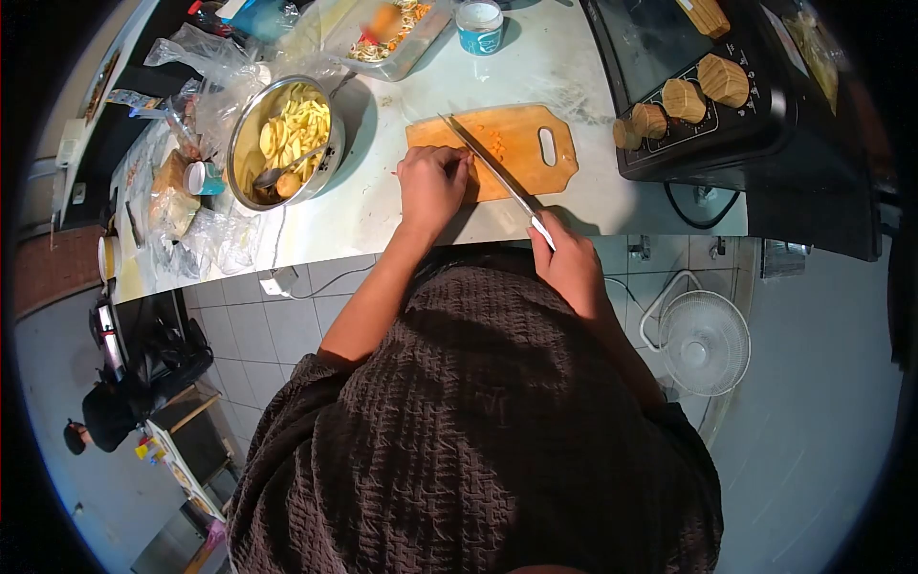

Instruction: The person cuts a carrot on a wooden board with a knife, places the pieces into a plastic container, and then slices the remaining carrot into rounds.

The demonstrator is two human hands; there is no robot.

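Presently, the right hand (567,260) is gripping the knife (542,232), fingers clamped round its white handle, the blade slanting across the board (533,174). Just beside the blade, the left hand (430,189) is resting on the board, fingertips bunched together; whatever lies beneath them is hidden. Such a posture is presumably steadying the work and guarding the fingertips. Past the blade from those fingers, orange bits (496,145) are lying loose. Farther left, the bowl (337,158) is holding yellow slices (287,134) and a spoon (269,177), evidently keeping them within reach.
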